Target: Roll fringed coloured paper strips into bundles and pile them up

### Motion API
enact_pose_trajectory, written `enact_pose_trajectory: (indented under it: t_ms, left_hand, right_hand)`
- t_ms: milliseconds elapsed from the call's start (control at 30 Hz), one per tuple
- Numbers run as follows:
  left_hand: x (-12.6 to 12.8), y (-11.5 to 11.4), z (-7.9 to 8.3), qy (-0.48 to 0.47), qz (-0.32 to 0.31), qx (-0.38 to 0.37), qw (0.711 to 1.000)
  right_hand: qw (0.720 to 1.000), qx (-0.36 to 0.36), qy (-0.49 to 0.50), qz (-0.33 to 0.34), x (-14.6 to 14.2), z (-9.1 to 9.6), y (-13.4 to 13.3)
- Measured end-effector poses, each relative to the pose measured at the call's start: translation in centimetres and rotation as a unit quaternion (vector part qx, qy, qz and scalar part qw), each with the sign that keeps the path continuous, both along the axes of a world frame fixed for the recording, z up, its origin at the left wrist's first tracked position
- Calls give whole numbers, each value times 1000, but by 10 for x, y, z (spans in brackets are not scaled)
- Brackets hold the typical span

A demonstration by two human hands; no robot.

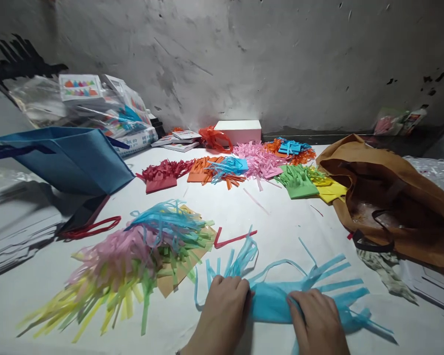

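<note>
A sheet of blue tissue paper (270,303) with fringed strips at both ends lies on the table in front of me. My left hand (227,303) is closed on the left part of its solid middle band. On the right part of the band, my right hand (316,315) has its fingers curled with the thumb against the paper. Blue strips fan out beyond both hands. Left of them is a pile of fringed tissue tassels (133,251) in blue, pink, green and yellow, partly on brown card (170,281).
Bundles of fringed paper line the back: dark red (161,182), orange (200,172), pink (259,158), green (298,182). A blue bag (81,158) stands left, a brown bag (373,172) right. Red cord (96,227) and a red strip (237,239) lie on the white table (192,330).
</note>
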State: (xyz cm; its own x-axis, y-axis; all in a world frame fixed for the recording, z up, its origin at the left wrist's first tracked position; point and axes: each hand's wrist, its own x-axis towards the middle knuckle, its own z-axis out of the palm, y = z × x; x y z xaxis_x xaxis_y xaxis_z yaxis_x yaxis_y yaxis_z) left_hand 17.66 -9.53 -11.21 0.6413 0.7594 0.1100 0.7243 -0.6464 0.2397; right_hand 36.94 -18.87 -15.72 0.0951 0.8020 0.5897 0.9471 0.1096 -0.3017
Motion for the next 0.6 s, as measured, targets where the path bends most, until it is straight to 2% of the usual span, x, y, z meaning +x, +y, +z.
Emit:
enact_pose_trajectory:
  t_ms: [133, 267, 333, 433, 467, 533, 600]
  left_hand:
    - [11, 7, 3, 56, 18, -38, 998]
    - [11, 9, 1, 72, 20, -53, 996]
    - [10, 10, 0, 74, 18, -49, 996]
    - [10, 10, 0, 75, 12, -46, 996]
    - [10, 10, 0, 76, 11, -49, 996]
    - [10, 10, 1, 77, 13, -55, 995]
    - [10, 11, 1, 81, 15, -55, 995]
  right_hand:
    - [995, -58, -44, -63, 10, -1, 10]
    - [982, 18, -152, -114, 23, 4, 6]
    - [981, 59, -169, -80, 16, 8, 3]
    - [979, 79, -177, 61, -3, 11, -2]
    - [975, 73, -194, 80, -4, 10, -4]
    - [968, 40, -240, 54, 11, 4, -12]
    - [962, -5, -274, -14, 50, -7, -28]
